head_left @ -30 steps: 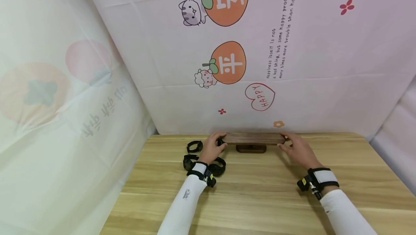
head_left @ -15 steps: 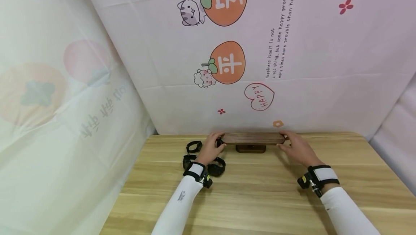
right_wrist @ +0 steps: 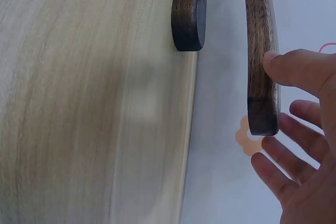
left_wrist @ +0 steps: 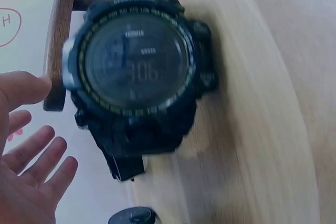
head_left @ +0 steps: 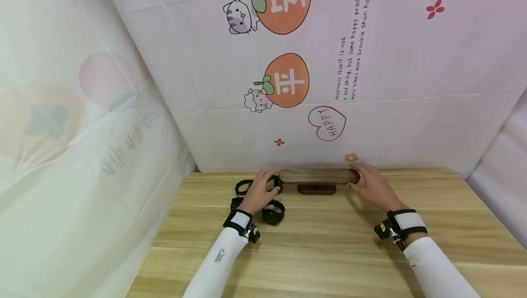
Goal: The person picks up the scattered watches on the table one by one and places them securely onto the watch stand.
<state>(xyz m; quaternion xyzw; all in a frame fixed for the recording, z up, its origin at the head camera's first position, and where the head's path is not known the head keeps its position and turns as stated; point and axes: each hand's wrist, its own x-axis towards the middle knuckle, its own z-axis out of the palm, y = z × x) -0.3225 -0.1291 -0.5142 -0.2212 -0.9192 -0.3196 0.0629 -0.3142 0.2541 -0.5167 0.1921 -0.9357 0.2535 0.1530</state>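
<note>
A dark brown wooden T-bar stand (head_left: 317, 176) stands at the back of the table, its long bar level above a small base (head_left: 317, 190). My left hand (head_left: 260, 192) is at the bar's left end; in the left wrist view its thumb tip lies right at that end and its fingers are spread. My right hand (head_left: 376, 190) is around the right end. In the right wrist view its thumb overlaps the bar (right_wrist: 261, 61), while the other fingers lie loosely spread beside the end. A black digital watch (left_wrist: 136, 61) fills much of the left wrist view.
More black watches lie on the left: one watch (head_left: 244, 187) behind the left hand, another watch (head_left: 236, 203) partly hidden by it. A dark curved piece (head_left: 276, 183) shows between left hand and bar. The printed cloth backdrop (head_left: 230, 147) rises right behind the light wood table (head_left: 321, 252).
My left hand has drawn back leftward from the bar's end, covering more of the watches there. My right hand has barely shifted, and the bar's rounded ends now show more fully.
</note>
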